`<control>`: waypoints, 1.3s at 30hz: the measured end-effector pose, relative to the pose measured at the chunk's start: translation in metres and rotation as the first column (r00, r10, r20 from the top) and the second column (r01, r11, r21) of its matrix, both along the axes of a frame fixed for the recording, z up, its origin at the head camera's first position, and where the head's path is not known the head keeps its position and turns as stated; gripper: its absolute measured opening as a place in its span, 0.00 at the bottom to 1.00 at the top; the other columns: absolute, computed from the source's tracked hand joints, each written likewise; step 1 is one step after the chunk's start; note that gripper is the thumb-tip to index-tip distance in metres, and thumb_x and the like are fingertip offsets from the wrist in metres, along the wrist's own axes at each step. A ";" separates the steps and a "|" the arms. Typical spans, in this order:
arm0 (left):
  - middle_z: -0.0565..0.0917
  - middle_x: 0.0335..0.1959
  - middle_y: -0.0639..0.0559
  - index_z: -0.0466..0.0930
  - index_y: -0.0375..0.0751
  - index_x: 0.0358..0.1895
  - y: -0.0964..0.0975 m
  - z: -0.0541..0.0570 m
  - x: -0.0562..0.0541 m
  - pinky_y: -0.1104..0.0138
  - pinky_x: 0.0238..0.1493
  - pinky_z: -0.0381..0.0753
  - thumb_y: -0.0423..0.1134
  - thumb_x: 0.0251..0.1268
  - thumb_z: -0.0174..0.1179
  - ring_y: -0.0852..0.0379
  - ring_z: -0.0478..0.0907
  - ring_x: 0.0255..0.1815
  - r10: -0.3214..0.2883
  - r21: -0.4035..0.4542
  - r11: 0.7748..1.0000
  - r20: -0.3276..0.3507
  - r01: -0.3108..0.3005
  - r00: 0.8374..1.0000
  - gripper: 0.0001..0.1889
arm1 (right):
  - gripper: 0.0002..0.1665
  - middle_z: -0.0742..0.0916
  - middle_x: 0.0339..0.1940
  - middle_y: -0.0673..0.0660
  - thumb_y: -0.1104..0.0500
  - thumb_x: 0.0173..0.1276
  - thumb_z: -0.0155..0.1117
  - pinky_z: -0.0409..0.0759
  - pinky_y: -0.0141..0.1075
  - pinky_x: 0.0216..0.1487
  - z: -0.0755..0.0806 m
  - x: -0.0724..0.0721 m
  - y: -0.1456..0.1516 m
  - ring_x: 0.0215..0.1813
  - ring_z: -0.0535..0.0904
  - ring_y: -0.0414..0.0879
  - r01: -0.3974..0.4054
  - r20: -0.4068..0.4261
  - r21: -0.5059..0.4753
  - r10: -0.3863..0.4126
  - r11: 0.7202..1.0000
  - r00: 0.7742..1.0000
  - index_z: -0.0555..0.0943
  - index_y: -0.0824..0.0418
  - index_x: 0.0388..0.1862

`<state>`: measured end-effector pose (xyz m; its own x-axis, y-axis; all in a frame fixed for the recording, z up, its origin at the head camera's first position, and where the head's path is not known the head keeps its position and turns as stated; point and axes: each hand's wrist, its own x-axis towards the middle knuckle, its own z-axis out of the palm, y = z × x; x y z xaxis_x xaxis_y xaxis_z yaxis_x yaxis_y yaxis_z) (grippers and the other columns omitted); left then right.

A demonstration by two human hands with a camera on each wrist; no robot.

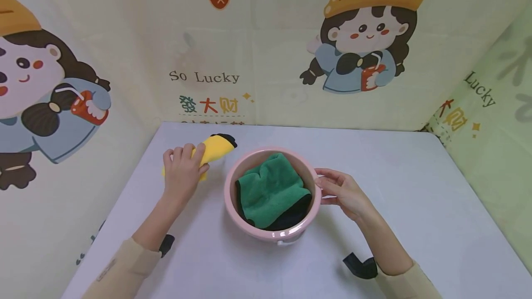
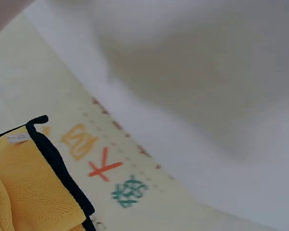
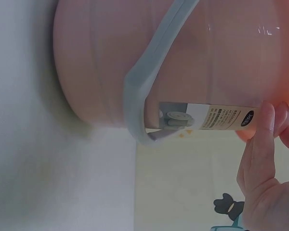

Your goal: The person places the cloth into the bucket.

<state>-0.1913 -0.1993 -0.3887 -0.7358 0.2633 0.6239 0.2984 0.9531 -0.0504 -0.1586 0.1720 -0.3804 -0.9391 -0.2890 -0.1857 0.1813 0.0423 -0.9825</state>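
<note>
A yellow cloth [image 1: 216,147] with a black edge is gripped by my left hand [image 1: 183,167], above the table left of the bucket. Part of this yellow cloth [image 2: 33,187], with its small white tag, shows in the left wrist view. My right hand [image 1: 347,193] holds the right side of a pink bucket [image 1: 230,211] at its rim. In the right wrist view the fingers [image 3: 265,134] lie against the bucket's wall beside a printed label [image 3: 226,117]. Inside the bucket sits a green cloth [image 1: 270,188] with a black border; what lies beneath it is hidden.
The bucket's pale handle [image 3: 144,82] hangs down along its side. The white table [image 1: 415,188] reaches back to a printed cloth backdrop [image 1: 278,68], which also rises at left and right. Black straps [image 1: 360,266] show near both wrists.
</note>
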 end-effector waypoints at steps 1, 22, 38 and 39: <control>0.71 0.37 0.39 0.68 0.40 0.48 0.003 0.005 0.002 0.45 0.44 0.66 0.39 0.43 0.72 0.40 0.68 0.37 -0.017 -0.012 1.000 -0.026 0.017 1.000 0.28 | 0.29 0.85 0.34 0.48 0.59 0.66 0.58 0.83 0.39 0.36 0.000 0.000 0.000 0.31 0.82 0.42 0.000 0.001 0.000 0.000 1.000 1.000 0.64 0.73 0.61; 0.74 0.31 0.43 0.68 0.46 0.41 0.066 0.054 0.045 0.51 0.36 0.72 0.50 0.30 0.77 0.45 0.71 0.30 -0.348 -0.283 0.917 -0.220 0.282 0.912 0.33 | 0.29 0.85 0.35 0.48 0.59 0.65 0.58 0.83 0.39 0.36 0.002 0.001 0.000 0.31 0.82 0.43 0.001 -0.006 0.000 -0.001 1.000 1.000 0.65 0.74 0.61; 0.73 0.33 0.49 0.70 0.48 0.44 0.110 0.045 0.052 0.55 0.42 0.71 0.57 0.44 0.68 0.49 0.71 0.33 -0.462 -0.333 0.842 -0.038 0.424 0.886 0.27 | 0.30 0.84 0.35 0.49 0.57 0.65 0.58 0.83 0.39 0.37 0.002 0.001 -0.002 0.32 0.82 0.43 0.023 0.002 0.046 -0.023 0.999 1.000 0.65 0.72 0.61; 0.73 0.34 0.49 0.70 0.48 0.44 0.112 0.044 0.052 0.55 0.42 0.71 0.57 0.45 0.68 0.50 0.71 0.34 -0.460 -0.337 0.837 -0.009 0.431 0.888 0.26 | 0.30 0.84 0.35 0.49 0.57 0.65 0.58 0.83 0.39 0.37 0.002 0.001 -0.002 0.32 0.82 0.43 0.024 0.003 0.046 -0.024 0.999 1.000 0.65 0.72 0.61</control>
